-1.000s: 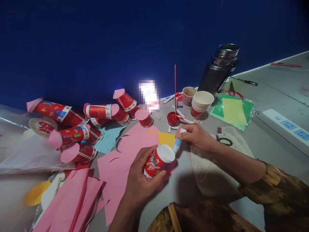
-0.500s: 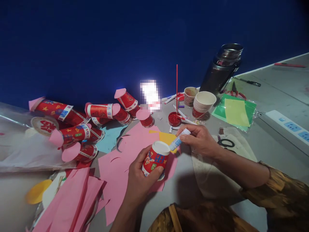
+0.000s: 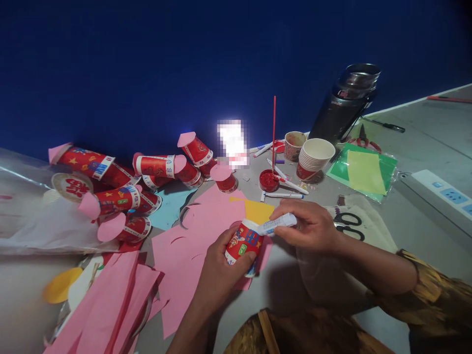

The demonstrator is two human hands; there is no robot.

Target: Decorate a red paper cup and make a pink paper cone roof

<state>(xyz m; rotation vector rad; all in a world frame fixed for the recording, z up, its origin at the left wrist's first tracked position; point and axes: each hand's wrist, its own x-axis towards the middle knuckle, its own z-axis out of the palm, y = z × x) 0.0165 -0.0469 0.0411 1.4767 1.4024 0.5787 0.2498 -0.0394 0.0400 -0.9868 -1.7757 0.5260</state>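
My left hand (image 3: 221, 265) is wrapped round a red paper cup (image 3: 242, 246) with blue and white print, its white base facing up and tilted. Between the thumb and fingers of my right hand (image 3: 309, 226) is a white and blue tube (image 3: 277, 223), whose tip meets the cup's upper rim. Beneath the cup lies pink paper (image 3: 199, 216) with curved cuts, and a yellow sheet (image 3: 258, 211) is just behind it.
Red cups with pink paper tops (image 3: 224, 179) stand and lie at the left. Farther back are a stack of cups (image 3: 316, 152), a black thermos (image 3: 342, 105), a red dish (image 3: 269, 181) and markers. Scissors (image 3: 348, 223) lie right of my right hand.
The tube has come down from beside the cup onto its upper rim. The cup has shifted slightly right and tilted more, and the view has moved a little.
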